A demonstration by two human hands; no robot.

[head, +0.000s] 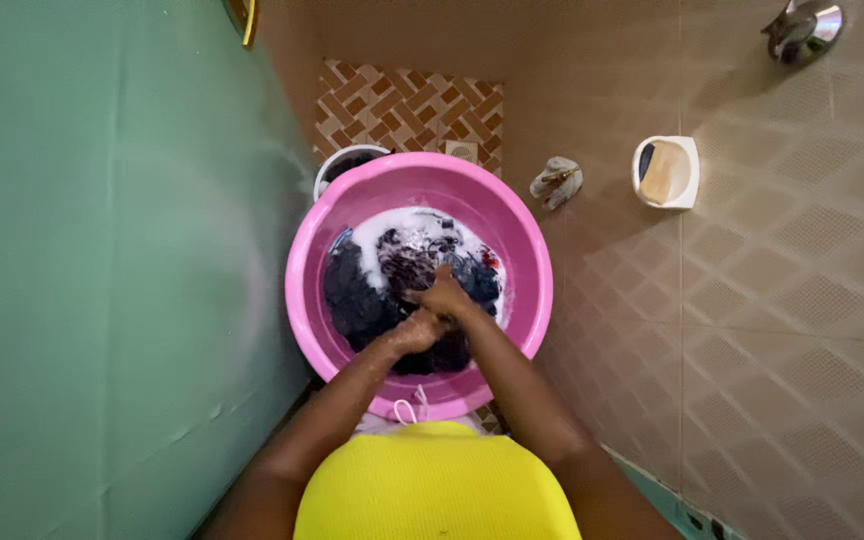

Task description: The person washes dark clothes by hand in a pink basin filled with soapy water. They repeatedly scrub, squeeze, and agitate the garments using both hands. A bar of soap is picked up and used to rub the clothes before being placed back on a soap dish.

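Note:
A pink plastic basin (pixel 312 250) stands on the floor below me, filled with soapy water and dark wet clothes (pixel 357 300). Both my hands are down in it, close together. My left hand (pixel 417 330) is closed on a fold of the dark cloth. My right hand (pixel 444 297) grips the same cloth just beyond it, touching the left. White suds (pixel 402 225) cover the far part of the water. My yellow top fills the bottom of the view.
A green wall runs along the left. Tan tiled wall on the right carries a white soap dish (pixel 666 171) with a soap bar, a metal tap (pixel 802 30) and a small fitting (pixel 556 181). A white bucket (pixel 347 160) stands behind the basin on the patterned floor (pixel 407 105).

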